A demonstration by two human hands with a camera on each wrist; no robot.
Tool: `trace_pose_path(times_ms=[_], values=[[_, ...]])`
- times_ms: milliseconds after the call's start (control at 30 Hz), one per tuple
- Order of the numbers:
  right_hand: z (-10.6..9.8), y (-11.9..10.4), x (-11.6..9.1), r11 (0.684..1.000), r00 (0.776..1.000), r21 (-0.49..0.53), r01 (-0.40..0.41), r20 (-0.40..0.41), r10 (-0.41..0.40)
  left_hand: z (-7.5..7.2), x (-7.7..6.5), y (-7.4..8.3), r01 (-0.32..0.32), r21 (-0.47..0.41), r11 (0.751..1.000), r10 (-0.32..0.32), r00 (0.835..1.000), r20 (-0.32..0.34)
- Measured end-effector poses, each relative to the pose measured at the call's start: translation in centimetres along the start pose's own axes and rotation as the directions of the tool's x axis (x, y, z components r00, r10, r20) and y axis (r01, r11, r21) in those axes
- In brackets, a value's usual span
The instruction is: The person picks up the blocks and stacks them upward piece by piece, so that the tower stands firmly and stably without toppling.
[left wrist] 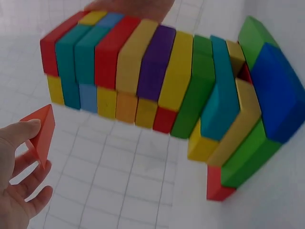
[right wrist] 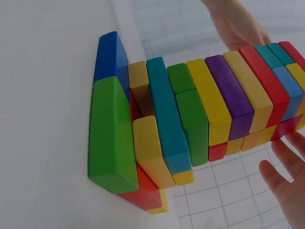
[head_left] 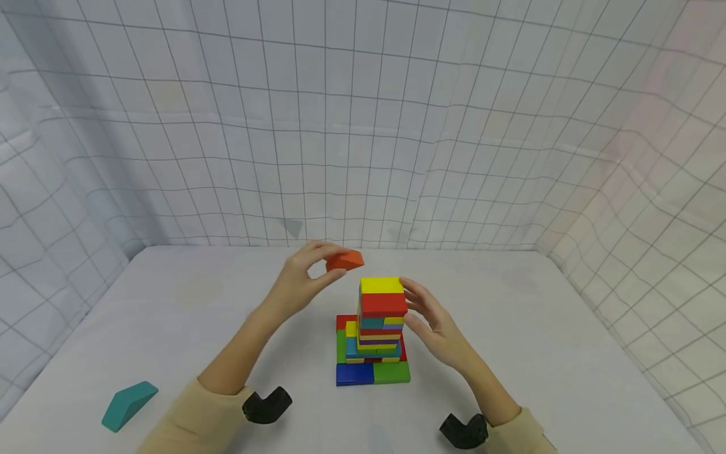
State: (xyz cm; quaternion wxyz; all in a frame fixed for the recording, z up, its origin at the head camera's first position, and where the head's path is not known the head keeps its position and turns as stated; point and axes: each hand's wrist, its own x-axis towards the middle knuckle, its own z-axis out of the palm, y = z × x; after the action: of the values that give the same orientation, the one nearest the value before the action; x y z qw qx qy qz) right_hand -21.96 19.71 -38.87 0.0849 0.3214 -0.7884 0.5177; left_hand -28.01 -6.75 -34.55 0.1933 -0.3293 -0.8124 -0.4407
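Note:
A tall tower of coloured building blocks (head_left: pixel 381 306) stands upright on the table, with a yellow and a red block at its top and a wider base of blue, green and red blocks. My left hand (head_left: pixel 297 280) pinches an orange wedge-shaped block (head_left: pixel 347 260) between thumb and fingers, up and to the left of the tower's top. In the left wrist view that wedge (left wrist: pixel 44 131) is apart from the stack. On the other side, my right hand (head_left: pixel 433 325) has loosely bent fingers right at the tower's upper side, as the right wrist view also shows (right wrist: pixel 290 176).
A teal block with a slanted side (head_left: pixel 129 405) lies on the white table (head_left: pixel 544 353) at the front left. Grid-patterned white sheeting (head_left: pixel 374 139) rises behind the table and along both sides. Each wrist wears a black device (head_left: pixel 266 405).

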Motion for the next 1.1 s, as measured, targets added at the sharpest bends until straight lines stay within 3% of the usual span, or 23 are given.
trace_pose_path(times_ms=[200,433,900,1100], values=[[-0.1,0.2,0.0,1.000,1.000,0.030,0.007,0.015,-0.008,1.8,0.7,2.9,-0.037,-0.089,0.995,0.047,0.992,0.113],[-0.1,0.0,0.0,0.999,1.000,0.042,0.004,0.007,-0.004,2.7,0.8,3.7,-0.065,-0.099,0.993,0.081,0.981,0.175],[-0.1,0.0,0.1,0.998,1.000,0.057,0.016,0.014,-0.017,3.1,0.7,4.1,-0.043,-0.152,0.987,0.072,0.979,0.189],[-0.1,0.1,0.0,0.998,1.000,0.057,0.007,0.016,-0.007,2.7,0.3,4.1,-0.033,-0.128,0.991,0.055,0.983,0.172]])
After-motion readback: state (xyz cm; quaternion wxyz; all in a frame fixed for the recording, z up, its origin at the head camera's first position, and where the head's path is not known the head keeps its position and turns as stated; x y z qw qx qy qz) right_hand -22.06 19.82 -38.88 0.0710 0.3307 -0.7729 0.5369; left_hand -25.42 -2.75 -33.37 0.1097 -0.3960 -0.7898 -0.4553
